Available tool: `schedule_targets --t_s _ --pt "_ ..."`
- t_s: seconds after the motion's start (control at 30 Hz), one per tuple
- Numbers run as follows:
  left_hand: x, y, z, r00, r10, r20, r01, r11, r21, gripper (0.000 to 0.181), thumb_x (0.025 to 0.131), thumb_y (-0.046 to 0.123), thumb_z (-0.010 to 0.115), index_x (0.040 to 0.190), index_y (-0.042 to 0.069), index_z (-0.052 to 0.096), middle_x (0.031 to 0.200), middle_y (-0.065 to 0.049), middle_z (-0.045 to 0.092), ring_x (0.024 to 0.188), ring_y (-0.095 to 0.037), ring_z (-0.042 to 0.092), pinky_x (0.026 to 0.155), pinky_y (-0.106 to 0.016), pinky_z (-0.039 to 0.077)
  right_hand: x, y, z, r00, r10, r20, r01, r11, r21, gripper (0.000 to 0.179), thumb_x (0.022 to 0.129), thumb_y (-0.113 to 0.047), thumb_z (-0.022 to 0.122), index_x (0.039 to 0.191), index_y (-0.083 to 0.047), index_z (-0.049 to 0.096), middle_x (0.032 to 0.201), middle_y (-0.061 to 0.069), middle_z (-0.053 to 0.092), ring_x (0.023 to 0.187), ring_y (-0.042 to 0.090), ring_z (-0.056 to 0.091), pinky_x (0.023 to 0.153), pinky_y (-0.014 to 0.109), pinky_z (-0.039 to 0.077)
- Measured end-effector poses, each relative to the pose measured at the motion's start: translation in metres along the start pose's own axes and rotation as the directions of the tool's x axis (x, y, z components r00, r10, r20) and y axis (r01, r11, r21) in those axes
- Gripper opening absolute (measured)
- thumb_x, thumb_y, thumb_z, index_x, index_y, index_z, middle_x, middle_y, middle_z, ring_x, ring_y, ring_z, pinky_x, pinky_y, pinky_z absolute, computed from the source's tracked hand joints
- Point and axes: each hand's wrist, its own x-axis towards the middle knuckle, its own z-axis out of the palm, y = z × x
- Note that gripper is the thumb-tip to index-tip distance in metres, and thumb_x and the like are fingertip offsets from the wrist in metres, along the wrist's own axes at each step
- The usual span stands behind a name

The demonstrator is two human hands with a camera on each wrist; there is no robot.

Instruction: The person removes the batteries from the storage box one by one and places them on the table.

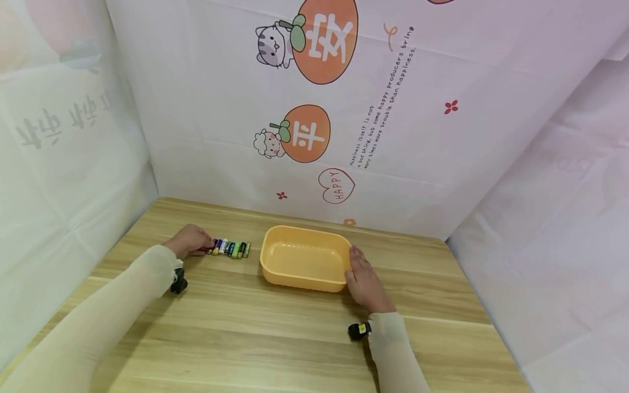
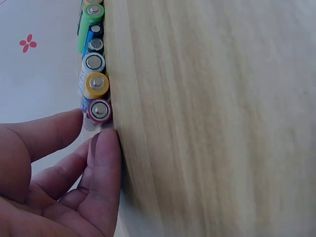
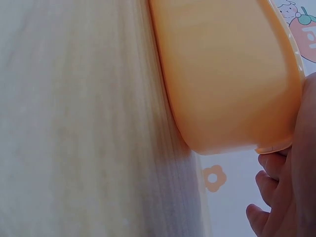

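Observation:
A row of several batteries point(image 1: 231, 248) in mixed colours lies side by side on the wooden table, left of the yellow plastic box point(image 1: 304, 262). My left hand point(image 1: 193, 240) is at the row's left end. In the left wrist view, its fairly straight fingertips touch the end battery point(image 2: 99, 110), which has a red ring, from above and beside it. A yellow-ended battery point(image 2: 97, 85) lies against that one. At the box's right end, my right hand point(image 1: 366, 279) holds the rim. The right wrist view shows bent fingers point(image 3: 269, 185) beneath the rim's lip; the thumb is hidden there.
The wooden table point(image 1: 236, 338) ends at a printed white cloth point(image 1: 383, 196) behind the box. Plain-looking white cloth also hangs at the left and right sides. A small black camera is strapped at each wrist.

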Motion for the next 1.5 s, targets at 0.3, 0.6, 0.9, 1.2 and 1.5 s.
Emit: schedule_targets --t_s 0.3,0.6,0.9,1.2,1.5 --pt "-0.008 -0.011 -0.003 0.999 0.023 -0.042 -0.025 0.999 -0.045 0.03 0.097 0.008 0.053 0.117 -0.013 0.06 0.101 -0.015 0.066 0.081 -0.015 0.063 0.071 -0.028 0.058 -0.001 -0.003 0.001 1.0 0.017 0.018 -0.017 1.0 -0.001 0.057 0.1 -0.013 0.034 0.15 0.008 0.019 0.156 0.023 0.022 0.144 0.036 0.017 0.116 0.049 0.019" --pt "-0.013 -0.016 0.002 0.998 0.053 -0.021 -0.056 0.986 -0.157 0.045 0.102 0.015 0.049 0.135 -0.015 0.044 0.132 -0.029 0.05 0.117 -0.032 0.055 0.092 -0.033 0.052 -0.001 0.0 -0.007 0.999 0.038 0.021 -0.038 0.999 0.03 0.056 0.103 -0.013 0.036 0.15 0.009 0.016 0.156 0.023 0.02 0.144 0.036 0.016 0.116 0.049 0.018" --pt "-0.026 -0.018 0.008 0.999 0.037 -0.022 -0.04 0.978 -0.205 0.048 0.105 0.015 0.044 0.139 -0.017 0.035 0.137 -0.031 0.043 0.124 -0.037 0.048 0.097 -0.036 0.049 -0.007 0.003 -0.016 0.981 0.19 0.046 -0.196 0.958 0.211 0.063 0.108 -0.042 0.022 0.156 -0.004 0.005 0.159 0.014 0.014 0.142 0.036 0.022 0.115 0.051 0.018" --pt "-0.04 -0.02 0.014 0.998 -0.009 -0.069 -0.011 0.959 -0.284 0.058 0.104 0.019 0.048 0.141 -0.019 0.025 0.139 -0.033 0.035 0.126 -0.04 0.044 0.099 -0.038 0.047 -0.011 0.009 -0.024 0.978 0.203 0.047 -0.208 0.962 0.177 0.076 0.102 -0.059 0.014 0.156 -0.005 0.009 0.158 0.017 0.017 0.142 0.038 0.022 0.115 0.053 0.018" --pt "-0.05 -0.03 0.012 0.999 0.05 0.004 -0.043 0.875 -0.482 0.059 0.107 0.015 0.036 0.147 -0.016 0.007 0.151 -0.034 0.017 0.14 -0.043 0.022 0.11 -0.041 0.033 -0.014 0.017 -0.036 0.971 0.237 0.023 -0.238 0.959 0.151 0.076 0.102 -0.059 0.014 0.156 -0.006 0.013 0.156 0.019 0.024 0.139 0.041 0.026 0.113 0.056 0.02"
